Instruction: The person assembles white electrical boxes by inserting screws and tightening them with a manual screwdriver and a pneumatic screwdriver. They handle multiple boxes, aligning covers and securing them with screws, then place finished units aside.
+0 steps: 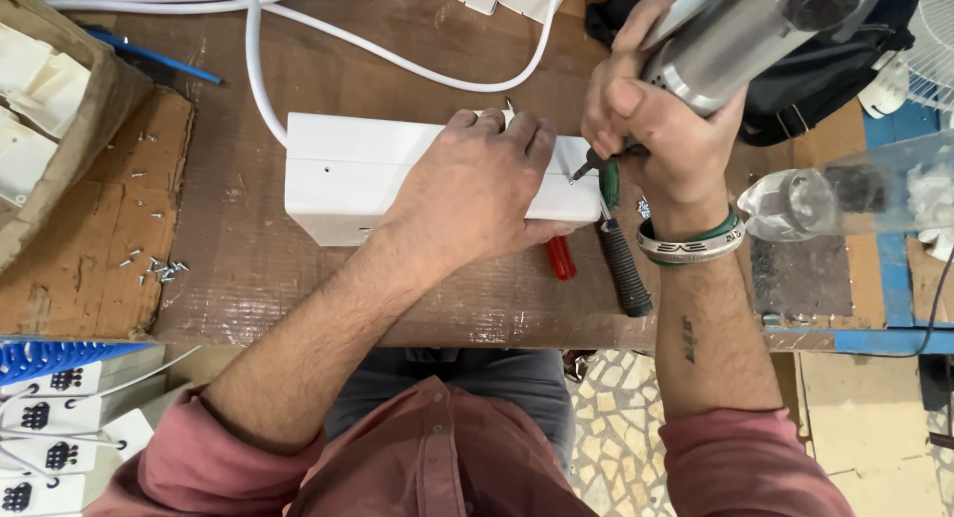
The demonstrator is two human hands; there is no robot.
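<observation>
Fingers of the left hand [477, 194] press flat on the white box [368, 174] mid-tabletop, while the right hand [646, 130] grips a silver power screwdriver [730, 40] at the box's right edge.

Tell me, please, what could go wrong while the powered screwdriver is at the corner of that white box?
The left hand presses the white box close beside the driver tip, so a slip might catch the fingers. The right hand tilts the powered screwdriver, so the bit could skid off.

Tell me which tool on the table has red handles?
The pliers, lying beside the left hand. The tool next to them has a black grip instead.
</observation>
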